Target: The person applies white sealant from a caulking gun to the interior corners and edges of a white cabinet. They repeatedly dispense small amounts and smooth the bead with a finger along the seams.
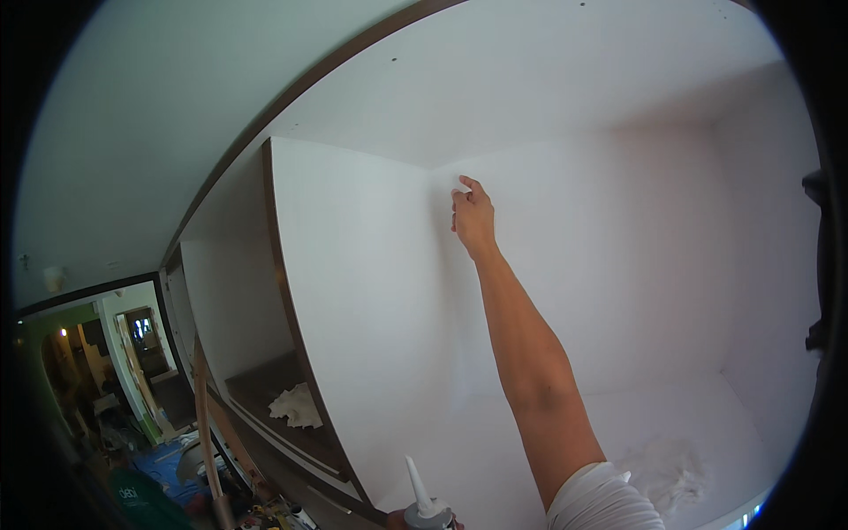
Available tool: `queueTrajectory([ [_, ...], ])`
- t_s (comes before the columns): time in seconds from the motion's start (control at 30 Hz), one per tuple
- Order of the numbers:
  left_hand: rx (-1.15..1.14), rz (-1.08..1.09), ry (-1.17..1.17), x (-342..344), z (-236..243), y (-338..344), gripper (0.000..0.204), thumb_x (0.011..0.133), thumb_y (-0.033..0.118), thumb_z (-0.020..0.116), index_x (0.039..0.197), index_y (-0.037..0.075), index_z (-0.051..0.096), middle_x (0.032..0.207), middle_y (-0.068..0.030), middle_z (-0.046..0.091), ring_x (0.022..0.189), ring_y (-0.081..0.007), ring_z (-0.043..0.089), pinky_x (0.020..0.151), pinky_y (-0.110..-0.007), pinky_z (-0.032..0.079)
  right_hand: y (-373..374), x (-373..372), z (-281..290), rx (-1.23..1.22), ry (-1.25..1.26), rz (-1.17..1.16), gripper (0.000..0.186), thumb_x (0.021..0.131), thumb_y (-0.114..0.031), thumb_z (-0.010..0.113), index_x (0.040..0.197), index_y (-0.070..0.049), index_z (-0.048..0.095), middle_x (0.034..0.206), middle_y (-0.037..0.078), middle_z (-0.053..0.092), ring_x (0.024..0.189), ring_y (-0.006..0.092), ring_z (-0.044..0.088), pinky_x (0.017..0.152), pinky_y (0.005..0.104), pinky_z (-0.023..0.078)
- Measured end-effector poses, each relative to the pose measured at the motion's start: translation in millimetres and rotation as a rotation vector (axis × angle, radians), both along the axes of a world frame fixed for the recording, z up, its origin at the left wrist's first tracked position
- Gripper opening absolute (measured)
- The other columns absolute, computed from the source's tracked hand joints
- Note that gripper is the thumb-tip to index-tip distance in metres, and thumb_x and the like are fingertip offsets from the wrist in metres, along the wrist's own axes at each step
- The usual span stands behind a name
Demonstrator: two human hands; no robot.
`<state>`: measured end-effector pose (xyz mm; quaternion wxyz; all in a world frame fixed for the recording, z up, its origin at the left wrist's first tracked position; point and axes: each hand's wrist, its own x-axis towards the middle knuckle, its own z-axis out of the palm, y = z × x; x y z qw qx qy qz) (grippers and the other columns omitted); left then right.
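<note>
Right fingers (pixel 474 185) curl loosely, empty; the left hand (pixel 397 520) around a nozzled tube (pixel 425 503) is mostly cropped.

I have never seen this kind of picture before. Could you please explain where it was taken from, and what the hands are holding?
There is no machine here: a person works with two bare hands. A wide camera on the head took this single view, so straight edges look bent. The right hand reaches up near an inner corner of a white cabinet, apparently empty; whether it touches the wall is unclear. The left hand, mostly cut off below, holds a tube with a pointed white nozzle. A crumpled white cloth lies at lower right.
</note>
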<state>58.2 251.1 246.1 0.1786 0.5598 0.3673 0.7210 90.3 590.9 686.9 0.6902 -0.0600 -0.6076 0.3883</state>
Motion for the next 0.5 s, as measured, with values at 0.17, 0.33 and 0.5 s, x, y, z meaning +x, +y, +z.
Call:
queueTrajectory([
  [0.17, 0.030, 0.002, 0.076, 2, 5, 4, 0.029, 0.085, 0.009, 0.080, 0.108, -0.001, 0.066, 0.091, -0.0104, 0.072, 0.079, -0.0200, 0.071, 0.069, -0.036, 0.060, 3, -31, 14, 0.203, -0.254, -0.383, 0.065, 0.101, -0.017, 0.053, 0.161, 0.004, 0.037, 0.106, 0.014, 0.066, 0.097, 0.0288, 0.066, 0.089, 0.0440, 0.054],
  [0.33, 0.090, 0.060, 0.166, 0, 6, 7, 0.030, 0.082, 0.009, 0.081, 0.107, -0.001, 0.069, 0.090, -0.0104, 0.074, 0.081, -0.0202, 0.073, 0.071, -0.037, 0.061, 2, -61, 27, 0.163, -0.330, -0.561, 0.072, 0.101, -0.016, 0.048, 0.164, 0.008, 0.024, 0.129, 0.021, 0.063, 0.115, 0.0349, 0.065, 0.097, 0.0466, 0.055],
  [0.5, 0.121, 0.161, 0.303, 0, 9, 8, 0.028, 0.081, 0.014, 0.083, 0.102, 0.001, 0.071, 0.088, -0.0096, 0.075, 0.079, -0.0206, 0.073, 0.072, -0.038, 0.060, 0, -70, 31, 0.144, -0.365, -0.681, 0.074, 0.101, -0.016, 0.045, 0.166, 0.006, 0.017, 0.134, 0.023, 0.062, 0.118, 0.0382, 0.064, 0.098, 0.0485, 0.055],
])
